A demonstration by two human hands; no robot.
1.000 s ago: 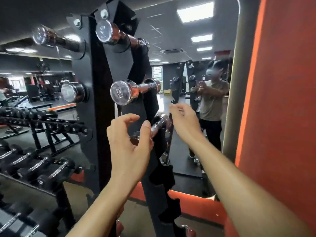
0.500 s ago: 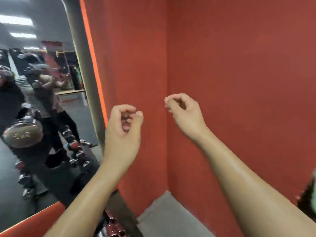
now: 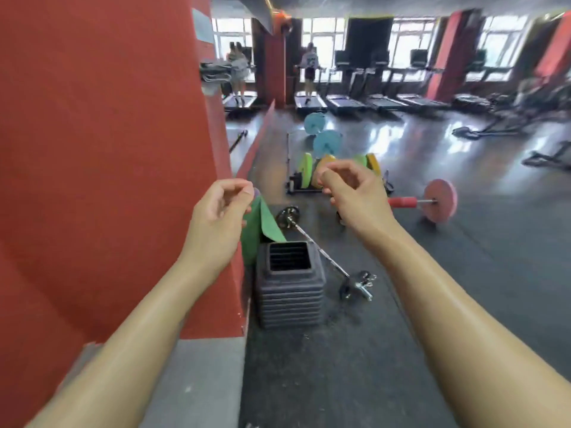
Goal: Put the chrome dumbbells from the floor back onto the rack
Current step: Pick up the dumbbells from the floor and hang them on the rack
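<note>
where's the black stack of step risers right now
In the head view, the black riser stack stands on the floor at lower centre, against the red wall's corner, with a chrome bar just to its right.

Red wall blocks left; stacked steps and barbell clutter the floor ahead

There is one view only, from a camera worn on the person's head, so nothing is shared with a second lens. It looks forward and somewhat down across the gym floor, wide-angled enough that straight edges bow. Both forearms reach in from the bottom corners, close to the lens, with the left hand and right hand near the frame's middle. A red wall fills the left side, very near. Treadmills and windows sit far off along the upper edge, small and blurred.
</note>
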